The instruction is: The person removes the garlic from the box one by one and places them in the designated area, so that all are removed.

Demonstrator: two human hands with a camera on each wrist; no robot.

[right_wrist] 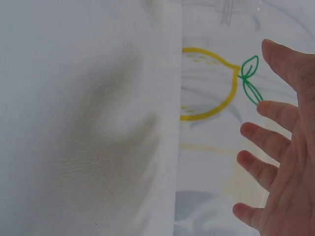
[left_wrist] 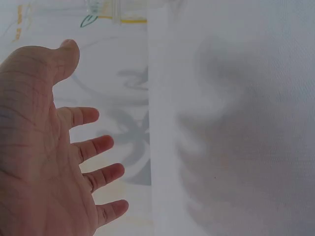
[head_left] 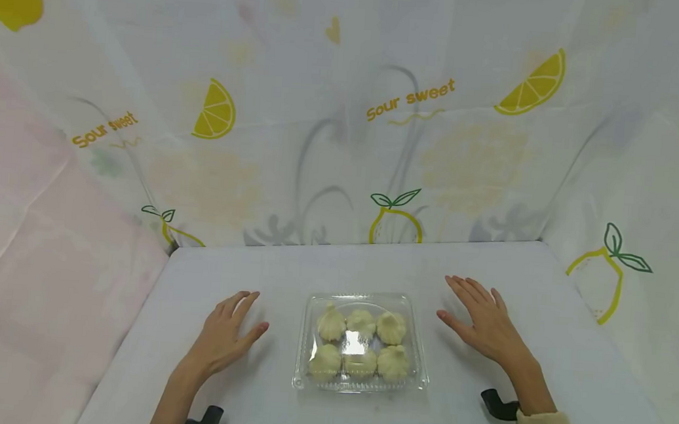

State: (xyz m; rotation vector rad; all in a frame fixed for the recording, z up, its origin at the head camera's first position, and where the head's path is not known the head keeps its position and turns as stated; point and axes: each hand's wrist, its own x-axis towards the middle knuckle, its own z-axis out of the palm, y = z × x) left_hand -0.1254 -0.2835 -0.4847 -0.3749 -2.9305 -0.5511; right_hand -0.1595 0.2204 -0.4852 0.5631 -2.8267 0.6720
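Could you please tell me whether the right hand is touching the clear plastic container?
Apart. The head view shows it: bare white tabletop lies between the right hand and the clear plastic container, thumb included.

This looks like a little booth with a table in it. The white tabletop (head_left: 276,267) has big printed sheets (head_left: 303,52) at the back and on both sides, like soft walls. You can see creases in them. They have yellow lemon slices (head_left: 216,113), lemon drawings (head_left: 396,228) with green leaves (head_left: 405,197), and the orange words "Sour sweet" (head_left: 411,99). The left side looks pinkish. The sheets fill the view, so I can't tell if it's in a home, a shop or a lab.
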